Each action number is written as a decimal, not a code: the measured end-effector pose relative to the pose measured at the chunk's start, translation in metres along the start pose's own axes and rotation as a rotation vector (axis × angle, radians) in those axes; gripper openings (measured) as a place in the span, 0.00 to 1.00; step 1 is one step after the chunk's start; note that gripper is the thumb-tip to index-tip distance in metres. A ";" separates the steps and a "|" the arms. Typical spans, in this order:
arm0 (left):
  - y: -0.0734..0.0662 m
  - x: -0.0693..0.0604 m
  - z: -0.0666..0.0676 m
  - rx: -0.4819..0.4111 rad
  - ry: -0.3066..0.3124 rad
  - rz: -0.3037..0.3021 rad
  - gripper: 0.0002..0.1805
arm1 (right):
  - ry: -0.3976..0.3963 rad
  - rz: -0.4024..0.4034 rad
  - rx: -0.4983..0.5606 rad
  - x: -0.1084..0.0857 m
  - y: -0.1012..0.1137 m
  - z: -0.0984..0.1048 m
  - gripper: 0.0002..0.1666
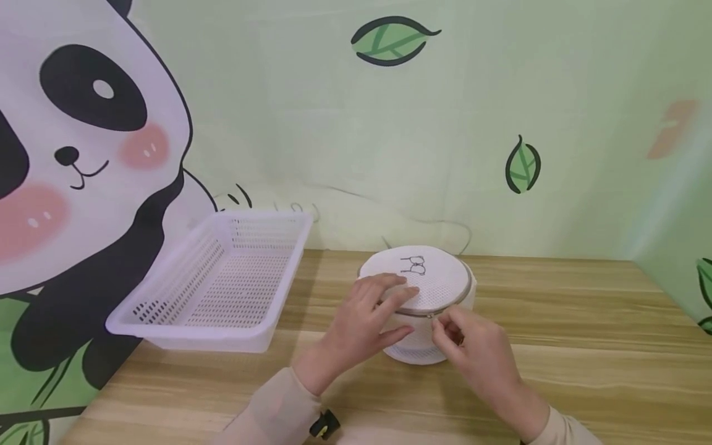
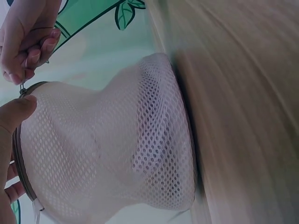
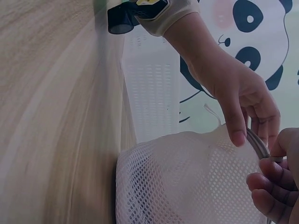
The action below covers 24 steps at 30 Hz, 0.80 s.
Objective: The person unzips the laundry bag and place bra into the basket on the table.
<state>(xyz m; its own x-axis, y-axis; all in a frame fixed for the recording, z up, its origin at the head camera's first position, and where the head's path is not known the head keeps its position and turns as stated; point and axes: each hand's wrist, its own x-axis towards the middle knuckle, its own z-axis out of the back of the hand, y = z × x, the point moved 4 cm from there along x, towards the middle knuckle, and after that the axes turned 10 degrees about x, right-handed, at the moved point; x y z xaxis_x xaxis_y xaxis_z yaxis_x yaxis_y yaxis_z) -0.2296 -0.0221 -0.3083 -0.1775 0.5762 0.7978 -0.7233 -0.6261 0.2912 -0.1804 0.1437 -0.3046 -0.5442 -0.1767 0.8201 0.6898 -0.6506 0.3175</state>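
A round white mesh laundry bag (image 1: 439, 284) stands upright on the table, its lid printed with a small line drawing and edged by a grey zipper (image 2: 21, 161). My left hand (image 1: 361, 312) holds the bag's rim at the near left, fingers on the lid and thumb on the mesh side. At the front of the rim my right hand (image 1: 481, 346) pinches the small metal zipper pull (image 2: 22, 87) between thumb and forefinger. The zipper looks closed along the visible front. Through the mesh wall (image 2: 159, 116), the inside is too blurred to make out.
A white perforated plastic basket (image 1: 286, 303) sits to the left of the bag. The wood-grain table (image 1: 562, 364) meets a green wall (image 1: 311, 123) printed with a panda and leaves. A black wrist device (image 3: 120, 19) shows on the left sleeve.
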 end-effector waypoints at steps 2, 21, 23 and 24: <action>-0.002 0.000 -0.001 0.004 -0.007 0.001 0.33 | 0.001 0.009 0.004 0.000 0.000 0.000 0.12; -0.010 -0.006 -0.007 0.045 -0.061 -0.029 0.21 | 0.014 0.005 0.021 -0.005 0.007 -0.006 0.12; -0.010 -0.007 -0.008 0.049 -0.066 -0.032 0.20 | 0.016 0.008 0.027 -0.005 0.007 -0.006 0.12; -0.010 -0.007 -0.008 0.049 -0.070 -0.031 0.19 | 0.017 0.010 0.029 -0.005 0.007 -0.007 0.12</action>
<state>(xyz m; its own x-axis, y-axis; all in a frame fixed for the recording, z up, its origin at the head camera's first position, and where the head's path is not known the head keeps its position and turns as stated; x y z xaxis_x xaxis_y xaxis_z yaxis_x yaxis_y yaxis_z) -0.2267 -0.0154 -0.3211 -0.1067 0.5587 0.8225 -0.6942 -0.6341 0.3406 -0.1760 0.1354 -0.3100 -0.5447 -0.1960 0.8154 0.7091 -0.6268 0.3230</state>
